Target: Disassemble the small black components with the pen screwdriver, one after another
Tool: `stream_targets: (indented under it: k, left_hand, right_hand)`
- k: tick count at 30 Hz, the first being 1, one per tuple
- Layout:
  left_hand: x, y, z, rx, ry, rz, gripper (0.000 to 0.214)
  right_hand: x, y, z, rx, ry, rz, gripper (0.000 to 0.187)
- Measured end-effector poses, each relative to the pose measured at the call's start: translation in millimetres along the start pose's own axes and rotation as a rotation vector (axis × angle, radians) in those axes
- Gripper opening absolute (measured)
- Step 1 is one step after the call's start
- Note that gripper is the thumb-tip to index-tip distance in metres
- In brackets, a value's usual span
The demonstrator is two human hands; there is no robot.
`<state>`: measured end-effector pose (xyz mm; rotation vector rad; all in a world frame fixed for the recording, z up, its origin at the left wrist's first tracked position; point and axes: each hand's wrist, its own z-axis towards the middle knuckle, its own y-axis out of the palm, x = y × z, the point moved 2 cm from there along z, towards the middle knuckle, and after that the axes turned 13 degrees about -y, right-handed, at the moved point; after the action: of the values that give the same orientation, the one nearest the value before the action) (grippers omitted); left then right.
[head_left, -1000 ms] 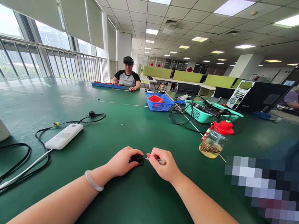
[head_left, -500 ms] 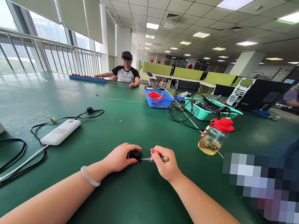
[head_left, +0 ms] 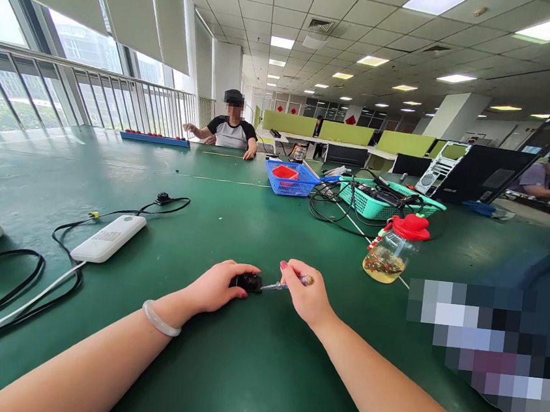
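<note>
On the green table, my left hand (head_left: 220,285) is closed around a small black block-shaped device (head_left: 249,282), thumb in front and fingers behind. Its exact kind I cannot make out. My right hand (head_left: 307,295) grips a screwdriver (head_left: 306,279) with a clear handle, held slanting down to the left. The thin metal shaft reaches the right end of the black device, and the tip appears to touch it. A pale bangle (head_left: 161,318) circles my left wrist.
A white power bank (head_left: 109,238) and black cables (head_left: 64,275) lie left. To the right stands a red-lidded jar (head_left: 388,254). Farther back are a blue basket (head_left: 291,185) and a green basket (head_left: 378,207) of cables. A person (head_left: 231,132) sits across the table.
The screwdriver's handle has risen a little, so its shaft slants more steeply. My left hand and the black device have shifted slightly. The person across has lifted one hand.
</note>
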<state>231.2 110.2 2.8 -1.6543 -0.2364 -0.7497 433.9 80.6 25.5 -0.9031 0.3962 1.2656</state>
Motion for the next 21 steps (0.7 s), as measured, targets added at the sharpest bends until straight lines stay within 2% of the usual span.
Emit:
stream_targets:
  k: [5, 7, 9, 11, 13, 15, 18, 21]
  left_hand:
    - [3, 0.6, -1, -0.026, 0.031, 0.012, 0.054]
    - [4, 1.2, -1, -0.029, 0.050, 0.002, 0.053]
    - [4, 1.6, -1, -0.030, 0.056, -0.002, 0.051]
    - [4, 1.8, -1, -0.034, 0.060, 0.000, 0.050]
    - [4, 1.8, -2, -0.035, 0.056, 0.007, 0.052]
    - [4, 1.9, -1, -0.039, 0.047, 0.009, 0.054]
    - [2, 2.3, -1, -0.047, 0.043, 0.002, 0.056]
    - [0, 2.9, 0, -0.049, 0.039, 0.002, 0.056]
  right_hand:
    - [-25, 11, -10, -0.232, -0.407, -0.175, 0.034]
    - [-29, 17, -13, -0.303, -0.470, -0.205, 0.031]
    - [-25, 21, -12, -0.315, -0.398, -0.189, 0.031]
    - [-18, 21, -10, -0.270, -0.252, -0.126, 0.034]
    - [-9, 17, -7, -0.177, -0.109, -0.036, 0.038]
    - [-1, 9, -4, -0.053, -0.024, 0.041, 0.042]
    - [6, -4, -2, 0.136, -0.006, 0.065, 0.047]
    - [10, -10, -2, 0.219, -0.010, 0.012, 0.048]
